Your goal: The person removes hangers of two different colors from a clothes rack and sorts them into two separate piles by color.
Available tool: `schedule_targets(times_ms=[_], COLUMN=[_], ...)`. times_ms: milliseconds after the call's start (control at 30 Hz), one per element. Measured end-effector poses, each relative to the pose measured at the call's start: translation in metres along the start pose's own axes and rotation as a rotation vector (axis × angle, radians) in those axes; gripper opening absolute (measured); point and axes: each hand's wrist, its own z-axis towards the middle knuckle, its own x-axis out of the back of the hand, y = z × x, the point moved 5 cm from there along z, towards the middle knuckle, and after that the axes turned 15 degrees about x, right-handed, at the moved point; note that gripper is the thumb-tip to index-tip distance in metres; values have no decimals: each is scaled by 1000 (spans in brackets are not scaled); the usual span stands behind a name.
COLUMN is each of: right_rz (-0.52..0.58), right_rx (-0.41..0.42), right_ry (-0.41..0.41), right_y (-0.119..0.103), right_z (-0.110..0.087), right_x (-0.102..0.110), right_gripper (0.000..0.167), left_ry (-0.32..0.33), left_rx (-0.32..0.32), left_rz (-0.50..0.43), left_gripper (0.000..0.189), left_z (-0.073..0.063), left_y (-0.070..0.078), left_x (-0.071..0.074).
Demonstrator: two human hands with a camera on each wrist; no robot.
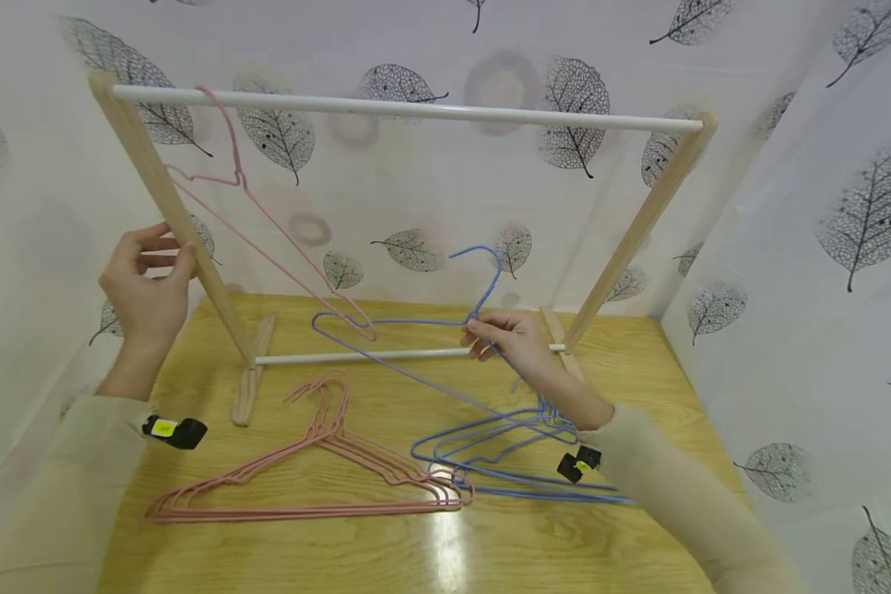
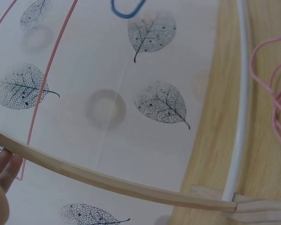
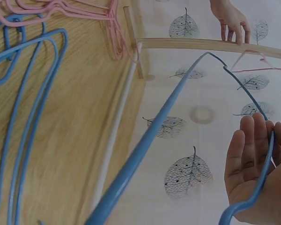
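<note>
Between thumb and fingers, my right hand (image 1: 516, 342) pinches a blue clothes hanger (image 1: 499, 268) near the base of its hook. The hook points up, and the hanger's body (image 3: 126, 176) extends leftward, below the top rail. My left hand (image 1: 148, 285) grips the left wooden post (image 1: 156, 177) of a clothes rack, thumb in front; part of its fingers is hidden behind the post in the left wrist view. One pink hanger (image 1: 233, 148) hangs by its hook near the left end of the rack's white top rail (image 1: 416, 107).
Several pink hangers (image 1: 304, 513) lie stacked on the wooden table (image 1: 564, 553), front left. Several blue hangers (image 1: 542, 493) lie to their right, partly under my right forearm. A lower white bar (image 1: 379, 356) joins the rack's feet. Leaf-patterned sheeting (image 1: 787, 371) surrounds the table.
</note>
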Motion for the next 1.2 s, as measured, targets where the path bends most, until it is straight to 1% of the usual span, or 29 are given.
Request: schedule_targets(times_ms=[167, 367, 567, 700, 867, 1000, 1133, 1200], right_rz=[21, 58, 86, 107, 112, 100, 87, 96], right_rx=[-39, -108, -154, -157, -158, -187, -219, -218], right_ry=[-37, -109, -185, -235, -329, -394, -397, -395], right_y=[30, 55, 69, 74, 79, 85, 89, 91], right_z=[-13, -24, -30, -35, -44, -55, -67, -72], right_x=[-8, -37, -66, -74, -72, -60, -39, -26], right_gripper=[28, 28, 31, 32, 35, 39, 42, 41], left_ry=[-4, -6, -1, -6, -10, -11, -9, -7], left_rx=[5, 11, 11, 11, 16, 10, 7, 10], left_rz=[-2, 8, 13, 4, -7, -9, -9, -10], left_gripper=[30, 30, 30, 30, 29, 29, 29, 29], left_z=[0, 1, 2, 2, 3, 3, 3, 3], left_y=[0, -1, -3, -3, -3, -3, -4, -4], left_x=[0, 1, 0, -1, -1, -1, -1, -1])
